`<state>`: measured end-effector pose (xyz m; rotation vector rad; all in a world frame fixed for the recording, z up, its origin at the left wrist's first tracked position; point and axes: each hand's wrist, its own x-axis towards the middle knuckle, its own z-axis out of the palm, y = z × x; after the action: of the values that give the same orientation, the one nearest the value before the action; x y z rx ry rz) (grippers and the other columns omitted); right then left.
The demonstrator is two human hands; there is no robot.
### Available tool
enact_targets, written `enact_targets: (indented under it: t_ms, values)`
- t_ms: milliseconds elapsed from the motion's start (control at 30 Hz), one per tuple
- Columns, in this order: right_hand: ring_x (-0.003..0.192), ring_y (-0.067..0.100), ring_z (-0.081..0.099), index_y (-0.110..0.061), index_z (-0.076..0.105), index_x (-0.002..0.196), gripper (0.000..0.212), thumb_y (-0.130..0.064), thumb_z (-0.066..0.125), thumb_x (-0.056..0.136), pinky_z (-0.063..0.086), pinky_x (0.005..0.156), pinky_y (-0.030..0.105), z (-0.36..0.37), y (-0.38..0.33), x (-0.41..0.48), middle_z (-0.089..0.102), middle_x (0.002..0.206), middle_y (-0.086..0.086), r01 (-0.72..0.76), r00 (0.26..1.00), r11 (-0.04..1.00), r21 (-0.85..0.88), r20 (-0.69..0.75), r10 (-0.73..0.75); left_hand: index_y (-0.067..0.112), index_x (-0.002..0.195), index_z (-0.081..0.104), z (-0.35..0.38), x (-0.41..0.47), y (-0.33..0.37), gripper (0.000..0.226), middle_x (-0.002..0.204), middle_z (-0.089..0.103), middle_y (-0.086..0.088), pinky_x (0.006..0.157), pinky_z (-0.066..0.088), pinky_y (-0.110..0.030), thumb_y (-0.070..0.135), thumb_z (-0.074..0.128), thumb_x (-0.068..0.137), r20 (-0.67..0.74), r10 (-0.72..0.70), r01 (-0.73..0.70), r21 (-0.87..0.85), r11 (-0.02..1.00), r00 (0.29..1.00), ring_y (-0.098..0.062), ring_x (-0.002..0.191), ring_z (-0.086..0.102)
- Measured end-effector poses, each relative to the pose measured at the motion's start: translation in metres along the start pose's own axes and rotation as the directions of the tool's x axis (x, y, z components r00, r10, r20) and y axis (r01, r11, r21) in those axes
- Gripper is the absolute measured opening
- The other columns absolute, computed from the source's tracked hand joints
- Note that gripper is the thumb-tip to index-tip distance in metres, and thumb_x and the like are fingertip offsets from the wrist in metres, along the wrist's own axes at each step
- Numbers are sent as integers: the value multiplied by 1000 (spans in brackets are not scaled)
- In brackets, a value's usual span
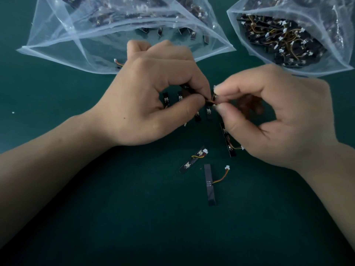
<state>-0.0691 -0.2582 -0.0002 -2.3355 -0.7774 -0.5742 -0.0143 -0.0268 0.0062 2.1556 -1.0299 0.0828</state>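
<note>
Pinch work, tabletop [99,217] centre
Your left hand [153,96] pinches the board [187,88] steady so your right hand [269,120] can pinch its wire [211,101].

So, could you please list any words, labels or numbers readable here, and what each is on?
No text can be read.
The two clear bags show no print.
The loose black boards on the green mat and the board between left hand and right hand are too small and blurred.
</note>
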Motion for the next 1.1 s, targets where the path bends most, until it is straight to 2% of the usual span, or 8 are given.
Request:
enact_targets:
  t_ms: [100,200,467,667,767,867,1000,1100]
  values:
    - [77,14,62,-3,74,107,14,1,69,94,47,72,22,0,2,-1,74,89,4,20,1000,1000,-7,1,-20,34,98,69,1,1,-2,12,91,66,6,92,32,-52,22,68,97,-22,45,-45,-9,999,999,-17,89,58]
    - [78,9,61,-4,74,113,22,1,67,92,49,73,20,0,2,0,73,86,4,3,999,1000,20,47,-4,30,106,69,1,-1,-8,15,95,70,6,86,39,-59,17,70,100,-77,115,-118,-36,992,990,-22,86,61]
    - [78,6,61,-5,79,103,16,1,70,91,44,76,8,-1,1,1,73,84,-1,-9,995,999,52,97,4,8,114,54,5,5,-15,21,94,67,-10,73,44,-39,-3,64,99,-176,102,-150,-289,946,979,-23,84,64]
    - [78,4,62,-6,78,102,16,1,71,90,44,72,10,0,-1,1,68,87,-8,-20,999,999,43,49,18,13,112,69,2,0,-12,14,92,72,1,80,46,-54,9,67,99,-83,98,-113,-192,975,992,-26,82,68]
    - [75,-1,59,-6,78,99,14,1,70,90,43,71,10,-1,0,1,66,88,-12,-30,998,997,64,50,26,30,105,69,3,-1,-7,16,92,68,18,89,37,-45,16,73,98,-105,89,-96,-66,993,990,-11,83,64]
    - [72,5,59,-6,79,95,13,2,69,91,45,68,14,0,1,1,70,82,-5,-12,999,997,70,50,8,28,106,67,3,0,-7,12,96,69,19,89,41,-42,21,74,100,-166,51,-61,-59,996,985,-9,82,65]
    - [65,18,61,-5,79,99,14,1,67,94,46,61,30,-2,3,2,73,76,11,1,999,999,52,-43,1,19,114,67,-4,2,-10,18,97,73,9,85,50,-54,30,70,100,-81,35,-46,-139,989,996,-14,89,72]
    - [66,21,65,-7,76,103,17,3,66,95,48,60,31,-2,5,4,73,77,11,-26,997,995,95,-67,32,28,111,68,-2,1,-9,16,100,66,27,96,39,-44,24,76,98,-80,26,-30,-50,998,996,-8,88,66]
